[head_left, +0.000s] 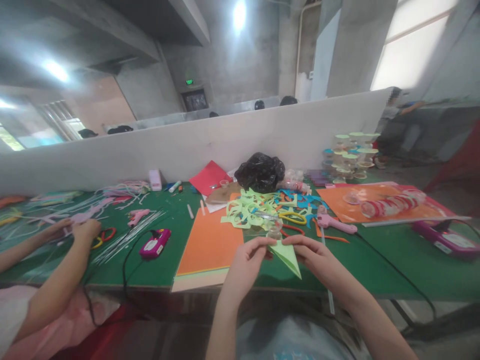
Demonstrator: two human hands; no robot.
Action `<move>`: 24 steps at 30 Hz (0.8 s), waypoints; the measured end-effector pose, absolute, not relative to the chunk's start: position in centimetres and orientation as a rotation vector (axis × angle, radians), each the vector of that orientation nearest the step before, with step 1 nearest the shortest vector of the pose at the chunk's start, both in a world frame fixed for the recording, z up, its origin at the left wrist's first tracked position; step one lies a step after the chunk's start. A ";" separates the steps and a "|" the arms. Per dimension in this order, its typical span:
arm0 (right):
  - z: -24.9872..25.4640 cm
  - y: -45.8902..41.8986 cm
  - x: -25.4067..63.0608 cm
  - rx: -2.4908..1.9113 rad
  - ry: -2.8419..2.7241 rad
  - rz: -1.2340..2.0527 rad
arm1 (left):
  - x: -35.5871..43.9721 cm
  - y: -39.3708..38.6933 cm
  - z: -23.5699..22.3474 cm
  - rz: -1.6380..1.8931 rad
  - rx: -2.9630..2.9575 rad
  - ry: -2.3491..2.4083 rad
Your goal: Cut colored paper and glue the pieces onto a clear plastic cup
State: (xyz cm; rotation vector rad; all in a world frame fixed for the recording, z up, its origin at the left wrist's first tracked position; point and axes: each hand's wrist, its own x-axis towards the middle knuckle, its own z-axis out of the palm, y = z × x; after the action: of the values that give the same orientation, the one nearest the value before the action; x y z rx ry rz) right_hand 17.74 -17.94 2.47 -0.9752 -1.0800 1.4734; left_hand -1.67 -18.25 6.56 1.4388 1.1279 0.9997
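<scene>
A light green sheet of paper (288, 257), folded into a pointed triangle, is held near the table's front edge. My left hand (250, 257) pinches its upper left edge, and my right hand (309, 248) pinches the upper right. The paper's tip points down and toward me. Just beyond my fingers stands a small clear plastic cup (274, 230). Behind that lie scissors with yellow and red handles (294, 218), partly covered by a heap of light green paper scraps (242, 210). A pink glue gun (337, 222) rests to the right of the scissors.
Orange sheets (212, 242) are stacked at left of my hands. A black plastic bag (260, 172) sits against the white partition (180, 145). Stacked cups (348, 157) stand back right, near a purple box (446, 239). At left, a co-worker's hands (84, 230) handle pink strips.
</scene>
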 end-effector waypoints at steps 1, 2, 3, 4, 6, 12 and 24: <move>2.5 -18.0 17.8 -0.974 -1.086 1.469 | -1.6 -18.3 6.6 1.000 1.456 1.142; 2.7 -18.0 17.8 -0.971 -1.093 1.471 | -1.6 -18.4 6.7 0.996 1.467 1.150; 2.9 -18.1 17.9 -0.964 -1.101 1.480 | -1.5 -18.4 6.7 0.996 1.471 1.153; 3.1 -18.1 17.9 -0.959 -1.113 1.486 | -1.4 -18.5 6.7 0.996 1.471 1.151; 3.5 -18.2 17.9 -0.978 -1.169 1.461 | -1.3 -18.5 6.7 1.010 1.470 1.143; 3.7 -17.9 17.3 -1.065 -1.255 1.220 | -1.1 -18.5 6.4 1.031 1.538 1.157; 4.0 -18.9 16.6 -1.027 -1.340 1.211 | -0.3 -19.7 7.4 0.845 1.621 1.203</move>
State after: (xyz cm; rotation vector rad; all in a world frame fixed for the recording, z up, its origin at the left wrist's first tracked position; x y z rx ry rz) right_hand 16.64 -18.87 4.04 -1.0275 -1.3400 1.2112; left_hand -0.30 -19.70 7.37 1.6209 1.2030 0.8454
